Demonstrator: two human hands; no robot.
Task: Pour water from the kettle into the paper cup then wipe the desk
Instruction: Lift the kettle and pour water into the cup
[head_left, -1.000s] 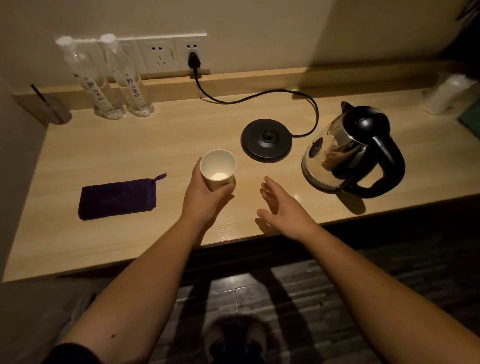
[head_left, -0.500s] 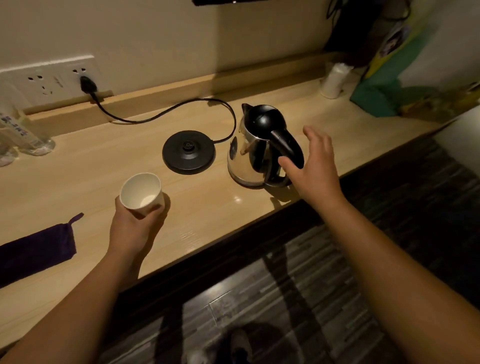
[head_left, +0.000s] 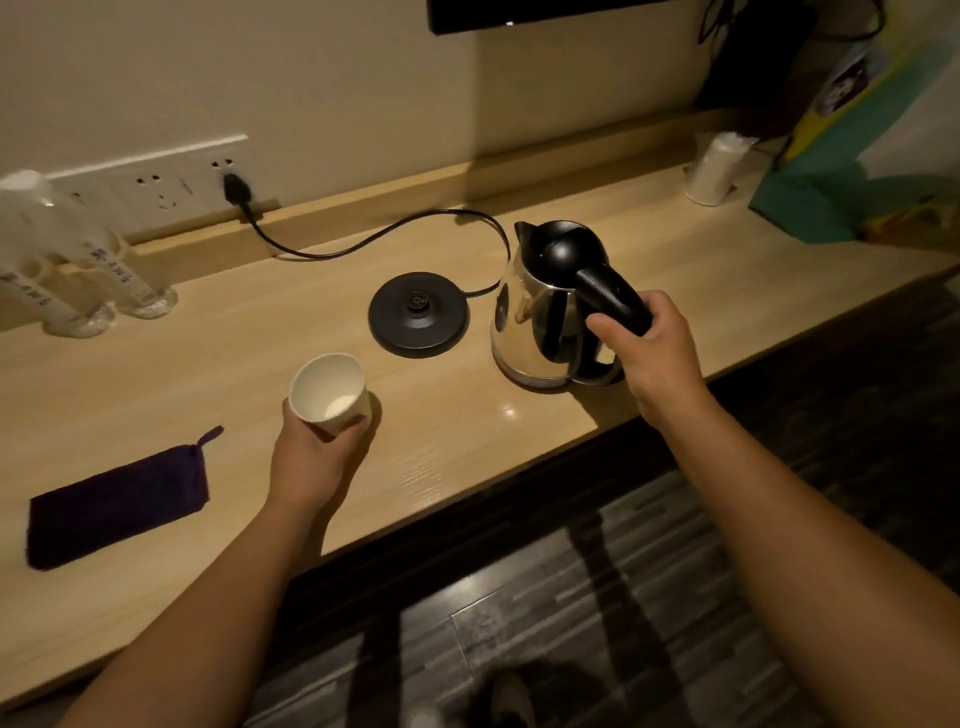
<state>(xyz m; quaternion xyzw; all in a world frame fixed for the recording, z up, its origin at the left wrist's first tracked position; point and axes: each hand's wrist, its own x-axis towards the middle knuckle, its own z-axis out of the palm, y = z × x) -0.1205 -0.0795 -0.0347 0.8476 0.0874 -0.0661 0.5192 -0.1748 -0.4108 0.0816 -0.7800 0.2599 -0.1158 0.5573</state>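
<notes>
A white paper cup (head_left: 328, 392) stands on the wooden desk (head_left: 457, 436), and my left hand (head_left: 311, 457) wraps around its lower part from the near side. To the right stands a steel kettle (head_left: 540, 317) with a black lid and handle, off its base. My right hand (head_left: 652, 353) is closed around the kettle's black handle. The kettle rests upright on the desk. A folded purple cloth (head_left: 117, 512) lies at the left, near the front edge.
The round black kettle base (head_left: 418, 314) sits between cup and kettle, its cord (head_left: 363, 241) running to a wall socket (head_left: 234, 187). Two clear water bottles (head_left: 78, 270) stand at the back left. A white wrapped roll (head_left: 714, 169) and a green bag (head_left: 831, 202) are at the back right.
My right hand has moved from open beside the kettle to closed on its handle. The left hand keeps holding the cup. The view has shifted slightly.
</notes>
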